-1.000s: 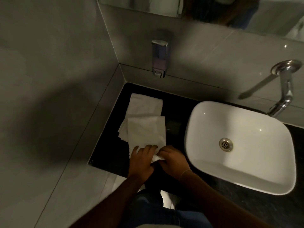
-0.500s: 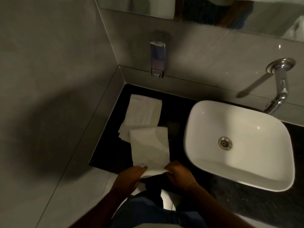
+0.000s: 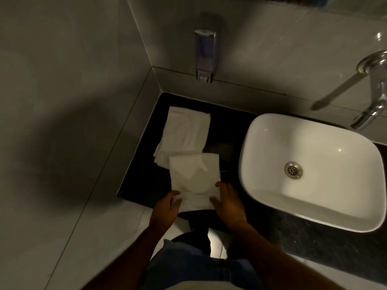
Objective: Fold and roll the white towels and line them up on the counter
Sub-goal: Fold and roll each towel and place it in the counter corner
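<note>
A white towel point(image 3: 193, 174) lies flat on the black counter point(image 3: 146, 174), its near end folded over into a low band at the counter's front edge. My left hand point(image 3: 165, 208) grips the left end of that band. My right hand point(image 3: 227, 200) grips its right end, thumb on top. Behind it a second white towel point(image 3: 184, 132), loosely folded flat, lies toward the back left corner, partly under the front towel's far edge.
A white basin point(image 3: 310, 168) stands on the counter right of the towels, with a chrome tap point(image 3: 372, 95) above it. A soap dispenser point(image 3: 204, 53) hangs on the back wall. Grey tiled walls close in on the left and behind.
Both hands pulled the front towel toward me, spread it out flat, then turned its near end over into a fold. The rear towel stayed put.
</note>
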Tool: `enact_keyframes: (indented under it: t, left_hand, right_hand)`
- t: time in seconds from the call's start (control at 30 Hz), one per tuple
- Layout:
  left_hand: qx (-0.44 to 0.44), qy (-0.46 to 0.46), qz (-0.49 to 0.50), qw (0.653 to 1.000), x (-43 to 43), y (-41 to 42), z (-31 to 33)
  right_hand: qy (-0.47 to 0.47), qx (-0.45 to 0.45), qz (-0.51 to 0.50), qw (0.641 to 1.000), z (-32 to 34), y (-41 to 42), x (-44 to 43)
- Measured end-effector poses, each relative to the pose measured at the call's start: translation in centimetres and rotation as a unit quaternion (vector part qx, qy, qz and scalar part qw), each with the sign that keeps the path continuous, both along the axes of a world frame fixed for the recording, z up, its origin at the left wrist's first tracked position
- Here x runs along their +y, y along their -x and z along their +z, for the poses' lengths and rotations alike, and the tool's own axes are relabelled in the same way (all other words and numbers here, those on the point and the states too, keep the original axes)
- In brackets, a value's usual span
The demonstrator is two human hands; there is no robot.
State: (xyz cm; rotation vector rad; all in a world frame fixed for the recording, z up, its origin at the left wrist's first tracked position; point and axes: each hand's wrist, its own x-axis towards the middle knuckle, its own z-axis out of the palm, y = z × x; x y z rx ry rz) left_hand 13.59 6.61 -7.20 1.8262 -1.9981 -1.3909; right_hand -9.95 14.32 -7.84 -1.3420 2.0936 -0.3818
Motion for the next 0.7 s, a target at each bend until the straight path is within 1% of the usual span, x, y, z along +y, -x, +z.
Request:
enact_keyframes:
  t: [0.03,0.07,0.1,0.13,0.17,0.2,0.27,0.3,0.37,0.43,0.47,0.53,0.6,0.67,0.7]
  left_hand:
    - [-0.008,0.006,0.006,1.000,-0.2,0.5,0.1]
    - [-0.011,0.020,0.011,1.000,-0.3,0.9,0.1]
    - [-0.016,0.047,0.008,0.999,-0.2,1.1,0.1]
    - [-0.027,0.085,-0.011,0.996,-0.2,1.3,0.0]
    - [-0.052,0.125,-0.052,0.989,-0.3,1.3,-0.3]
    - [-0.083,0.164,-0.107,0.977,-0.3,1.3,-0.5]
    - [-0.137,0.232,-0.212,0.939,-0.5,1.1,-1.1]
    - [-0.142,0.261,-0.254,0.920,-0.6,1.2,-1.1]
    - [-0.120,0.313,-0.324,0.884,-0.2,1.6,-0.9]
    - [-0.092,0.332,-0.380,0.859,0.6,2.0,-0.7]
    - [-0.088,0.320,-0.393,0.857,0.9,2.2,-0.8]
    - [-0.104,0.283,-0.384,0.873,0.9,1.8,-1.1]
    - [-0.104,0.242,-0.329,0.907,0.0,1.1,-1.2]
    - [-0.070,0.166,-0.255,0.950,-1.2,0.8,-0.5]
    - [-0.045,0.137,-0.217,0.966,-1.6,0.9,-0.1]
  right_hand:
    - [0.035,0.070,0.071,0.994,-0.1,-0.3,0.0]
    - [0.067,0.116,0.160,0.978,-0.1,-0.7,0.1]
    - [0.093,0.136,0.248,0.955,-0.5,-1.0,0.3]
    - [0.113,0.140,0.315,0.932,-0.8,-1.3,0.4]
    - [0.122,0.132,0.350,0.919,-1.2,-1.4,0.6]
    - [0.124,0.120,0.364,0.915,-1.3,-1.3,0.6]
    - [0.120,0.107,0.375,0.913,-1.1,-0.9,0.3]
    - [0.119,0.110,0.385,0.909,-1.0,-0.7,0.1]
    - [0.119,0.124,0.382,0.908,-0.4,-0.6,-0.3]
    - [0.118,0.122,0.345,0.923,-0.2,-0.4,-0.9]
    - [0.108,0.108,0.325,0.933,-0.1,-0.3,-1.2]
    - [0.074,0.062,0.285,0.954,0.0,-0.1,-1.8]
    - [0.019,-0.014,0.232,0.972,0.9,0.3,-2.7]
    - [-0.031,-0.113,0.151,0.982,2.1,0.6,-3.6]
    - [-0.038,-0.155,0.114,0.981,2.4,0.7,-3.9]
